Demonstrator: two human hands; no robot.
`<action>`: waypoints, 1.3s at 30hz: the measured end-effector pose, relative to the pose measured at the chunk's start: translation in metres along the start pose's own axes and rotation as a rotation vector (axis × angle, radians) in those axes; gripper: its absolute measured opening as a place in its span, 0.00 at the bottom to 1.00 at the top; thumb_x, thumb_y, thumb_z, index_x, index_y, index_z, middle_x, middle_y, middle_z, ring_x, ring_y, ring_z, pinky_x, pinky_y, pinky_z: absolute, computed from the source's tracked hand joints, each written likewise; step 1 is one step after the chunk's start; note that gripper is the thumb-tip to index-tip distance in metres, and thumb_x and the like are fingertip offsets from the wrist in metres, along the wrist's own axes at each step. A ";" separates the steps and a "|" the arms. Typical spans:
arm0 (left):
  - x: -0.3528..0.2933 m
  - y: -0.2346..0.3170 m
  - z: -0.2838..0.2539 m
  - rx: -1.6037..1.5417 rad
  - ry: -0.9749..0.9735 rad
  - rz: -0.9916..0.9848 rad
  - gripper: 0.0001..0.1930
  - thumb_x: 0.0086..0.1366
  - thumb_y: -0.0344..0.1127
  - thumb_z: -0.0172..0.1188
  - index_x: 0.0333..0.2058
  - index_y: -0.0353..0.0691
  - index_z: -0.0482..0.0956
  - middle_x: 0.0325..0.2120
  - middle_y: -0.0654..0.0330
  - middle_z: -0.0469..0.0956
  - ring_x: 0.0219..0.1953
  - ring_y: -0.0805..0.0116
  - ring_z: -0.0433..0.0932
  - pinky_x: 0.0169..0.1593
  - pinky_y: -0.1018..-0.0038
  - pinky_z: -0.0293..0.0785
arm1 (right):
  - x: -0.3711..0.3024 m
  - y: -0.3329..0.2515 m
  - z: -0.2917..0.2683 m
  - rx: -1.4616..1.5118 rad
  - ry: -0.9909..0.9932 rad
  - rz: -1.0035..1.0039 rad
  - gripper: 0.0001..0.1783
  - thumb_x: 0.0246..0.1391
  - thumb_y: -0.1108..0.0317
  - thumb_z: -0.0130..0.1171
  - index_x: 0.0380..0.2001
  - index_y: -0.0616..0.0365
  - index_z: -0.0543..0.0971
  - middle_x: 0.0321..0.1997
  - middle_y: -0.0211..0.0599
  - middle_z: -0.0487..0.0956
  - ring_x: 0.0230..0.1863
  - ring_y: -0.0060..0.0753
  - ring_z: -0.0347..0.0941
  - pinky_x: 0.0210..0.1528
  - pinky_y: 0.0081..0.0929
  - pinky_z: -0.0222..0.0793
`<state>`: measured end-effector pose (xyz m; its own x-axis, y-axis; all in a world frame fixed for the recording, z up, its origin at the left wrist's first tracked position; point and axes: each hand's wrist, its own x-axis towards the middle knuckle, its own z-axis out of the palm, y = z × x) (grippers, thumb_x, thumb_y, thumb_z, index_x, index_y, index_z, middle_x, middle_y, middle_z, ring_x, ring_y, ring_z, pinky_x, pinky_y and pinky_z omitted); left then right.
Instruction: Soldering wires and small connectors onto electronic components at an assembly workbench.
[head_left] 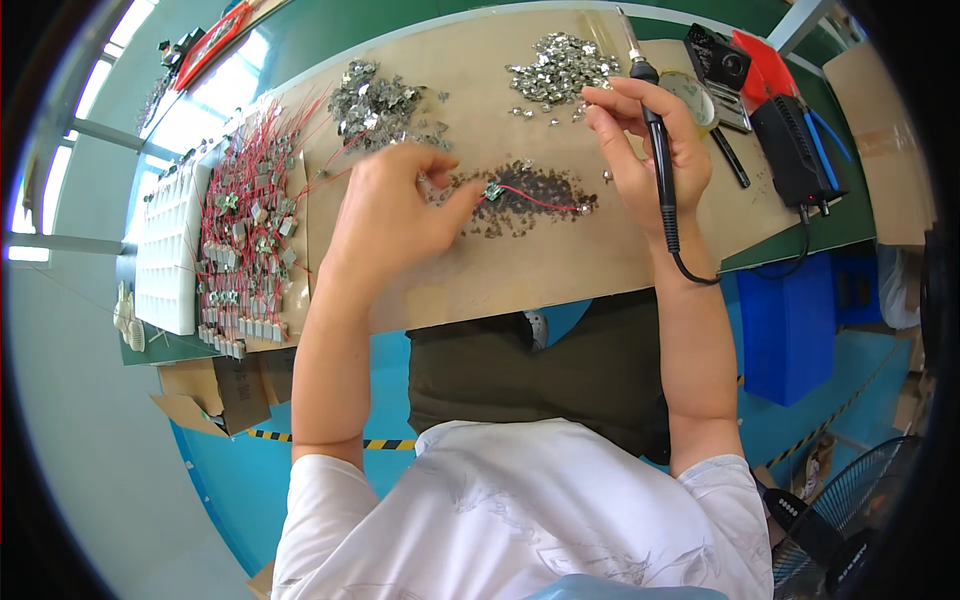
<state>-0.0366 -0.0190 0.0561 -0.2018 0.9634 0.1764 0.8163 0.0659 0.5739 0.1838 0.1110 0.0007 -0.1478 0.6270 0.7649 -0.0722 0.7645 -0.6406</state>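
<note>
Below the near edge of the table, the person's dark trousers fill the middle, with a blue bin to the right. Above the brown sheet, the left hand points inward; its fingers are curled and its thumb stands apart from the forefinger. A small green circuit board is located immediately right of the left thumb tip; contact cannot be confirmed. From the board, a red wire extends rightward, its long axis roughly crosswise to the person, the right end slightly nearer. The left hand is the nearer one to the board. The right hand, beyond the wire's right end, holds a soldering iron with the tip directed away from the person; whether the thumb and forefinger tips pinch anything cannot be told. Dark bits surround the wire. Wired parts and a white tray occupy the left side. Farther out are grey pieces, silver pieces and, rightmost, a black box.
</note>
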 end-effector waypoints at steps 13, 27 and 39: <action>0.071 -0.006 -0.033 0.110 0.178 0.181 0.12 0.62 0.39 0.70 0.33 0.34 0.89 0.22 0.53 0.84 0.24 0.63 0.84 0.33 0.69 0.79 | 0.004 -0.003 -0.004 -0.128 0.149 -0.057 0.17 0.56 0.83 0.68 0.49 0.64 0.80 0.40 0.41 0.89 0.38 0.27 0.86 0.42 0.23 0.83; 0.098 0.005 -0.040 0.216 0.222 0.124 0.19 0.65 0.41 0.68 0.51 0.37 0.86 0.26 0.49 0.86 0.30 0.53 0.86 0.41 0.63 0.82 | 0.001 -0.005 0.000 -0.136 0.005 -0.054 0.15 0.55 0.84 0.68 0.46 0.63 0.82 0.40 0.42 0.88 0.37 0.31 0.87 0.42 0.23 0.83; -0.099 0.008 -0.024 -0.069 0.044 0.000 0.07 0.67 0.31 0.66 0.36 0.33 0.86 0.25 0.49 0.84 0.29 0.50 0.84 0.35 0.62 0.80 | -0.004 -0.018 0.002 -0.224 -0.498 -0.041 0.14 0.51 0.84 0.67 0.40 0.58 0.83 0.33 0.43 0.82 0.33 0.43 0.83 0.37 0.31 0.78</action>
<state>-0.0234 -0.1205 0.0622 -0.2264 0.9510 0.2108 0.7773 0.0459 0.6275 0.1836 0.0944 0.0090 -0.6021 0.4913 0.6294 0.1167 0.8339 -0.5394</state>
